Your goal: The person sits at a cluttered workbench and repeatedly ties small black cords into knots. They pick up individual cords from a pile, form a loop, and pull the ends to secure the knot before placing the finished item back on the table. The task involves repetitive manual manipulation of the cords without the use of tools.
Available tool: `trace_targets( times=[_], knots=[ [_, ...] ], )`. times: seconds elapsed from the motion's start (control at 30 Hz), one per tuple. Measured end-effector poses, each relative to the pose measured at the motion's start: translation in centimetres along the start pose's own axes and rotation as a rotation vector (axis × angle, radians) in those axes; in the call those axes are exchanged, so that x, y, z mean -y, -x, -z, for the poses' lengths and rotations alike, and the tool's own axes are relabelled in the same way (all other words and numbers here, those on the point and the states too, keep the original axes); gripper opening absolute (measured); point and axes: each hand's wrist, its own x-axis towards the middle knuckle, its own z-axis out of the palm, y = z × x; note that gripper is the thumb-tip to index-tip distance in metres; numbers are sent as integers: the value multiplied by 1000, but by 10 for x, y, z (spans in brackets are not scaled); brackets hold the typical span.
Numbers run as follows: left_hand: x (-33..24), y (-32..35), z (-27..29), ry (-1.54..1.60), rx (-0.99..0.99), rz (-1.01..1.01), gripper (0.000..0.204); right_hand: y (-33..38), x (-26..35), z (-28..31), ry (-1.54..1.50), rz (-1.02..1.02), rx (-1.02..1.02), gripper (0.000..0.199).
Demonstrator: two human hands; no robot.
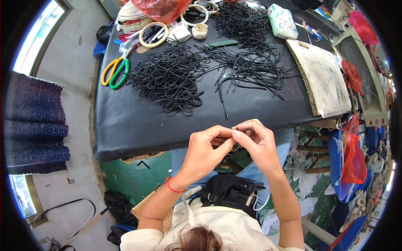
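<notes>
Just beyond the table's near edge, my left hand (pixel 206 147) and my right hand (pixel 260 140) meet, with thumbs and fingertips pinched together. A short dark cord (pixel 250 132) curls out between the fingers of my right hand. My left fingertips close at the same spot, and most of what they hold is hidden. In front of my hands, loose straight black cords (pixel 255 73) lie spread on the black-covered table (pixel 167 130). To their left is a heap of looped black cords (pixel 165 79); another looped heap (pixel 243 25) lies farther back.
Scissors (pixel 115 74) with yellow and green handles lie at the table's left edge. Tape rolls (pixel 153 35), a small round tub (pixel 199 31) and a red plastic bag (pixel 161 9) are behind. A stained pale board (pixel 320 77) and a tissue pack (pixel 282 21) lie on the right.
</notes>
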Motion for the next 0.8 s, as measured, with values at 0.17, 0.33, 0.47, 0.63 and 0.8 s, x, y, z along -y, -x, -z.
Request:
trace_targets(
  times=[0.17,0.33,0.47,0.63,0.8],
  knots=[
    [-12,0,4,-175,87,-11,20,0,6,0,-214,-99,40,14],
    [-7,2,2,-227,172,-29,21,-1,-3,-1,-277,-111,-43,15],
    [5,4,-4,87,154,90,20,0,-4,-6,-244,-62,-98,17],
    [13,7,-8,87,152,130,18,0,-9,-6,-187,27,-189,18],
    [8,5,-6,211,127,143,18,-2,5,-12,-291,-29,-293,22]
  ],
)
